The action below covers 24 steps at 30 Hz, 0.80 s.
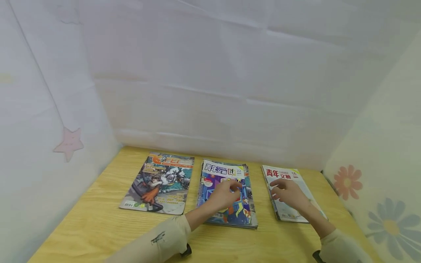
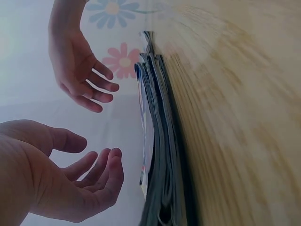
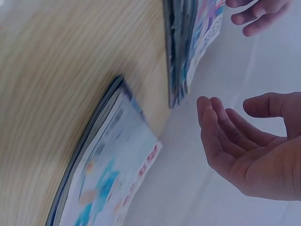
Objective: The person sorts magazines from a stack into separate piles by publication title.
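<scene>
Hovering hands: the left hand (image 1: 223, 195) is held just above the middle magazine stack (image 1: 227, 193); the right hand (image 1: 289, 193) is held above the right magazine stack (image 1: 289, 197).
Grip state: both hands are seen with fingers relaxed and spread apart in the wrist views; nothing is gripped by either.
Contact: no touch with the covers is shown from the wrist views; from the head view it cannot be told for certain.
Middle stack appearance: a blue, busy cover with a white title band at the top edge is shown; several thin issues are layered, their page edges visible from the left wrist.
Right stack appearance: a white cover with red characters is shown; it is a thin pile lying flat.
Third item: a comic magazine (image 1: 159, 182) with an orange title is laid flat, well apart from both hands on the left side.
Support: all three are laid in a row on the wooden table (image 1: 92, 226).
Edges: the row is placed near the white backdrop (image 1: 213, 91); a flowered side panel (image 1: 388, 204) stands just beside the right stack.
Open room: bare wood is left at the near edge and between the stacks.
</scene>
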{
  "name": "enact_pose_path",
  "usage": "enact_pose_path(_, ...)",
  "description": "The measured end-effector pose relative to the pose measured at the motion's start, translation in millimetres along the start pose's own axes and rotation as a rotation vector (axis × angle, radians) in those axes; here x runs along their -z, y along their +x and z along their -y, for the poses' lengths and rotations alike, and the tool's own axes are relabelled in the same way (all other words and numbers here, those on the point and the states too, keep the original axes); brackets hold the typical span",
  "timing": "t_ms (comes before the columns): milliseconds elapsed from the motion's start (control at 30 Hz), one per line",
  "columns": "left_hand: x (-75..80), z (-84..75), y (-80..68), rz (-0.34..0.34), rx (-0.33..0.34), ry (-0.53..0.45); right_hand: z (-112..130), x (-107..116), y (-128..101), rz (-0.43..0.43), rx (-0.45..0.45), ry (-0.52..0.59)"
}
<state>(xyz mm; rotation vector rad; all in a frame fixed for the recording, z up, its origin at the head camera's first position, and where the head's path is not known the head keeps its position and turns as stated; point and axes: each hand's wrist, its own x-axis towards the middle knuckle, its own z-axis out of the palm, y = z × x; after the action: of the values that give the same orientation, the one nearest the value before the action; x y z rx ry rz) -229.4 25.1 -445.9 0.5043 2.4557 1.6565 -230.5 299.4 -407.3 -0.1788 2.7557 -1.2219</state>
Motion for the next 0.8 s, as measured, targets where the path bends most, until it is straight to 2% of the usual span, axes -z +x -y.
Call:
enact_pose_path(133,11.5,9.5,-4.2,-0.030,-0.017,0.019,7.1,-8.5,2.0,0.034,0.002,0.081)
enact_pose_path(333,39.2,23.0,-13.2,-0.066,-0.026,0.093,9.9,-23.8,10.1,0.084,-0.017,0.146)
enact_pose_path(600,68.7,37.7,-18.6,-0.125,0.057,0.127,17.7,-37.4,19.3,0.138,-0.004,0.160)
enact_pose_path(800,85.9,48.9,-20.4,-0.121,0.103,0.133,28.2,-49.8,28.7,0.199,-0.008,0.161)
